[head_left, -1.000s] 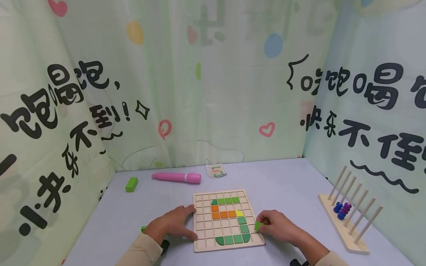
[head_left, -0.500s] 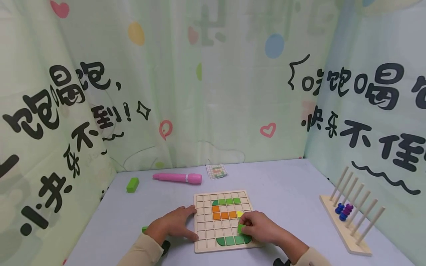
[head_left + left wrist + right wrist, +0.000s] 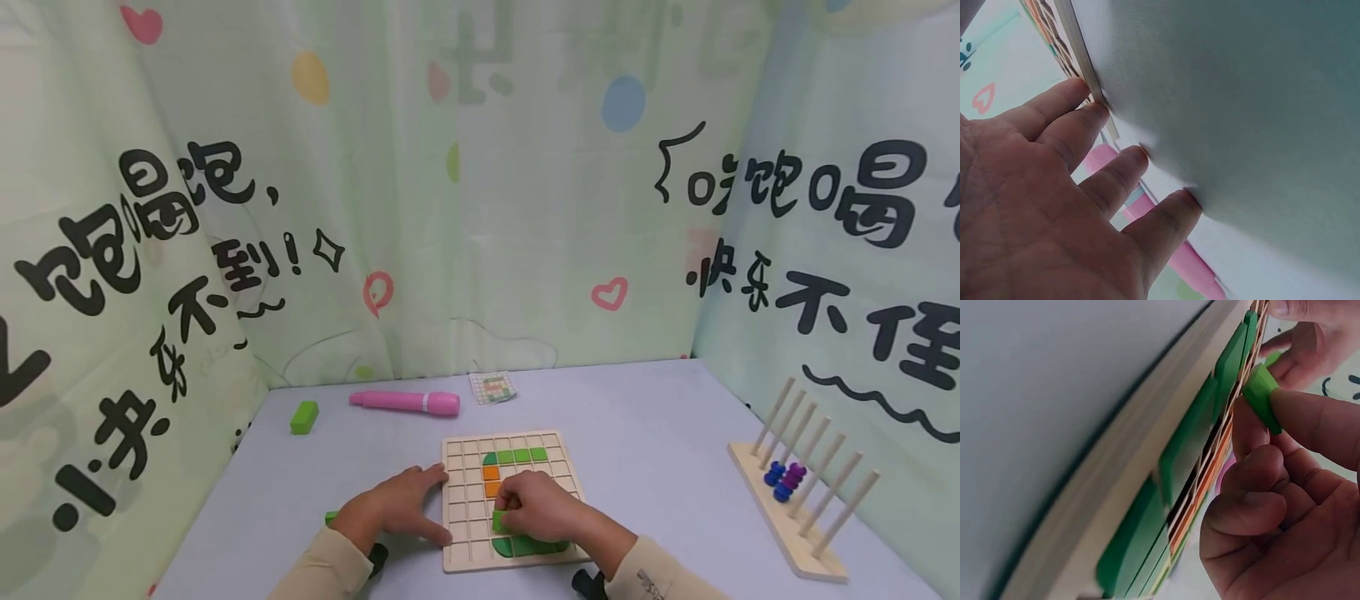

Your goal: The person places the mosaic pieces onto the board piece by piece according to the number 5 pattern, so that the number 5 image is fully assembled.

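Note:
A wooden grid board lies on the table, with orange tiles, a row of light green tiles and dark green tiles in its cells. Above its lower middle, my right hand pinches a light green tile between thumb and finger; part of the tiles below is hidden by this hand. At the board's left edge is my left hand, thumb and fingers spread. In the left wrist view, fingertips of that hand touch the board's side and the table.
A light green block, a pink marker-shaped stick and a small pattern card lie behind the board. To the right stands a wooden peg rack with blue and purple beads. Another green piece shows beside my left wrist.
My right hand has carried the light green tile leftward from the board's right edge to over its lower middle. My left hand has stayed at the left edge.

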A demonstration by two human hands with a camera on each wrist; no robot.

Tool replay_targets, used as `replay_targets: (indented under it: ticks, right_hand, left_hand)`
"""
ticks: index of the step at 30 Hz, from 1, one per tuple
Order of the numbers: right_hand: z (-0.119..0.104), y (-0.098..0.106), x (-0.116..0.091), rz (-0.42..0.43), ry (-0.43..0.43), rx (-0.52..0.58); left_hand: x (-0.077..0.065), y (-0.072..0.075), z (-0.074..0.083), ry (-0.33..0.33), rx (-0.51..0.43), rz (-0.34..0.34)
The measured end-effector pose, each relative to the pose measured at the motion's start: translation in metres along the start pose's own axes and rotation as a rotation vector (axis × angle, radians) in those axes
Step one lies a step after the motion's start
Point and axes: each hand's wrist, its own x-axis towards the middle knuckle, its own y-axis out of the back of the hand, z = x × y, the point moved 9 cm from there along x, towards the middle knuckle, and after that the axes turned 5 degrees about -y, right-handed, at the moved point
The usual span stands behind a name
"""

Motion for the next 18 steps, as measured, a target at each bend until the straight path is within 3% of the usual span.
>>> replay_targets:
  ticks: [18]
  right_hand:
    - [-0.0057,-0.0066,0.0053,0.035,-0.029,-0.141]
  left_hand:
    - [-0.0040,0.0023,0.0029,-0.010,0.013,0.008]
